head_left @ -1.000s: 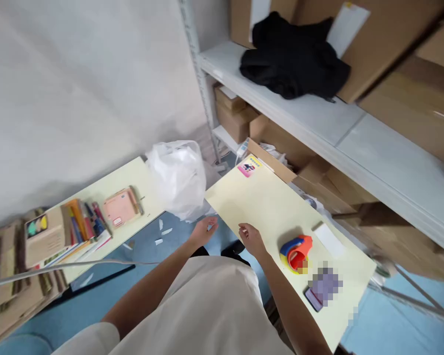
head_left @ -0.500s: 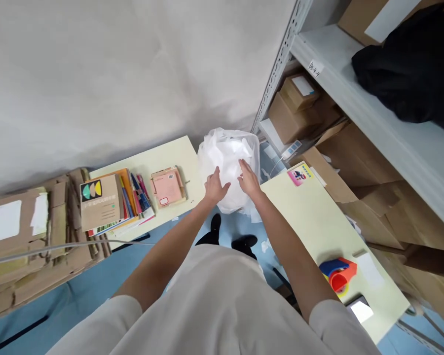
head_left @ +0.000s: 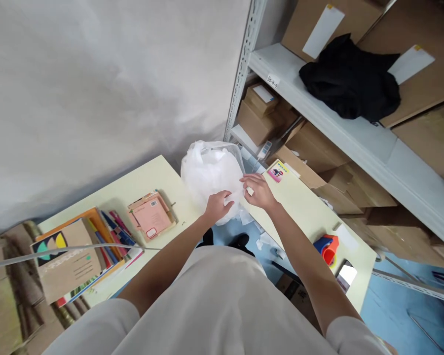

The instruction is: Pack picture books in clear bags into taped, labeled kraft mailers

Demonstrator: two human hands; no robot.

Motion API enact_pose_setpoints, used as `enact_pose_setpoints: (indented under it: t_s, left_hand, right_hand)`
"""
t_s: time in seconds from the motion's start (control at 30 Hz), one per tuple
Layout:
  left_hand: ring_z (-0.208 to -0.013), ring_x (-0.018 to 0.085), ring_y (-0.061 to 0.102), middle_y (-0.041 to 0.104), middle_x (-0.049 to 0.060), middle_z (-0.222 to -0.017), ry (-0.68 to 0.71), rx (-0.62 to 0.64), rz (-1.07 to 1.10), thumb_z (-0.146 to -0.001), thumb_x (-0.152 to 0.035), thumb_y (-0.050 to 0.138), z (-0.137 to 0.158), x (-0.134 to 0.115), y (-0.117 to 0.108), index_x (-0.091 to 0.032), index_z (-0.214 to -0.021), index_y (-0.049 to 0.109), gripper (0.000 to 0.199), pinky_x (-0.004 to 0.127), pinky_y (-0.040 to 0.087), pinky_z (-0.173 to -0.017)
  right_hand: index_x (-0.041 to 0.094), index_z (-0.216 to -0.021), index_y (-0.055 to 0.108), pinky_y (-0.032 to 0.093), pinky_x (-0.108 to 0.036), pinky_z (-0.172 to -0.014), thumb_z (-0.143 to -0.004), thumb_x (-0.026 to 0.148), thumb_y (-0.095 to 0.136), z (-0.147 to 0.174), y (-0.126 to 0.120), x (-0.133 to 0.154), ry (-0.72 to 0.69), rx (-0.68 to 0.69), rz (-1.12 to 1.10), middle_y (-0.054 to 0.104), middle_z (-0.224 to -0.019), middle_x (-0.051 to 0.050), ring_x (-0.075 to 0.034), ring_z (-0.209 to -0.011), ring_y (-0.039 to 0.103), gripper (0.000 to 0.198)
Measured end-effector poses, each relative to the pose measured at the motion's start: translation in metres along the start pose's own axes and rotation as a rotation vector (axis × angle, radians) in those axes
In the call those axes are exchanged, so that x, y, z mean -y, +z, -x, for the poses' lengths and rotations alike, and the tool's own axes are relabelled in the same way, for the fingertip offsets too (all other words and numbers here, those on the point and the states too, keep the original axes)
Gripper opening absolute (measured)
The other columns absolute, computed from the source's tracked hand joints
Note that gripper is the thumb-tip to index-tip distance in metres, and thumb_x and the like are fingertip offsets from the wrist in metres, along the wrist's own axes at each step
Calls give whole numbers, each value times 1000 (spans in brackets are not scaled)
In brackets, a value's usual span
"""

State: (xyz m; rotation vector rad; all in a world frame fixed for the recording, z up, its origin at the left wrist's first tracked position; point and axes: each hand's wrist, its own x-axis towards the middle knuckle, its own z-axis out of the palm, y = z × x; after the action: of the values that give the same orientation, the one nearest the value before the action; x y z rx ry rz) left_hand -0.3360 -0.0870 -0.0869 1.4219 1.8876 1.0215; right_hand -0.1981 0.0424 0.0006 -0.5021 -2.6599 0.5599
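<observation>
I've L grip [head_left: 218, 206] & R grip [head_left: 259, 191] by the white bag [head_left: 209, 172]; can't tell if they're pinching. Best tug softly b/c it may rip.

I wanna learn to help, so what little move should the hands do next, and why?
Maybe gently close the left hand on the white bag: its thumb and fingers look apart, right over the bag's near side, while the right hand is by the bag's right edge.

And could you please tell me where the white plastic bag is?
In the head view, the white bag is just left of centre, between the left table and right table, by the left hand and right hand.
</observation>
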Motion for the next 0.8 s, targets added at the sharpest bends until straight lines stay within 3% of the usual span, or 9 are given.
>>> enact_pose_setpoints:
  t_s: [0.1, 0.3, 0.4, 0.47, 0.57, 0.6, 0.67, 0.73, 0.8]
  left_hand:
    - [-101, 28, 62, 68, 10, -106, -47, 4, -62, -81, -31, 56, -5, -1, 4, -20, -102, 63, 24, 39, 42, -93]
    - [-112, 38, 57, 66, 17, -114, -236, 118, -281, -68, -54, 69, -13, -11, 0, -19, -115, 59, 59, 53, 30, -102]
    - [-108, 41, 57, 67, 18, -108, -286, 128, -353, -61, -63, 71, -15, -27, -9, -18, -107, 63, 65, 57, 26, -101]
    - [-106, 39, 58, 67, 18, -107, -195, -2, -367, -62, -65, 70, -17, -44, -15, -17, -106, 63, 65, 54, 27, -102]
    - [-122, 34, 48, 57, 19, -125, 110, -230, -361, -77, -60, 58, -28, -75, -21, -16, -123, 54, 64, 47, 29, -104]
    - [-129, 33, 42, 53, 17, -132, 223, -220, -370, -83, -55, 52, -35, -84, -21, -17, -128, 51, 59, 47, 26, -106]
    - [-131, 29, 40, 57, 12, -129, 397, -78, -400, -92, -45, 43, -51, -93, -20, -22, -125, 54, 42, 49, 19, -109]
    - [-120, 26, 51, 66, 8, -113, 451, 44, -413, -95, -40, 39, -66, -90, -19, -23, -111, 62, 33, 51, 16, -110]
    - [-101, 23, 60, 69, 6, -97, 437, 75, -392, -95, -40, 38, -75, -78, -20, -21, -95, 64, 32, 48, 25, -107]
  right_hand:
    - [23, -76, 54, 34, -49, -106, -74, 14, 50, 8, -24, 6, 8, -34, 14, 71, -97, -5, -24, -112, 60, 10]
    - [24, -79, 52, 29, -51, -111, -78, 14, 48, 18, -65, -5, 38, -180, 56, 69, -86, -3, -24, -103, 65, 11]
    - [24, -84, 54, 34, -50, -108, -81, 11, 45, 21, -79, -19, 42, -112, 97, 68, -85, -2, -21, -90, 66, 16]
    - [23, -86, 56, 35, -49, -107, -83, 8, 41, 24, -82, -27, 1, -7, 113, 69, -87, -2, -21, -90, 66, 21]
    - [22, -88, 59, 37, -46, -107, -84, 4, 36, 30, -75, -35, -83, 69, 94, 70, -91, -2, -19, -92, 65, 29]
    - [22, -89, 59, 37, -44, -107, -84, 3, 35, 32, -70, -37, -102, 75, 82, 70, -92, -2, -18, -91, 65, 32]
    - [21, -93, 61, 38, -40, -106, -83, 1, 35, 36, -61, -40, -119, 81, 74, 70, -92, -2, -16, -89, 66, 34]
    - [21, -100, 62, 41, -37, -104, -83, 3, 38, 41, -51, -46, -85, 67, 90, 70, -94, -3, -17, -91, 66, 34]
    - [20, -107, 61, 45, -36, -99, -85, 8, 42, 48, -44, -53, 10, 18, 100, 70, -102, -5, -18, -96, 65, 31]
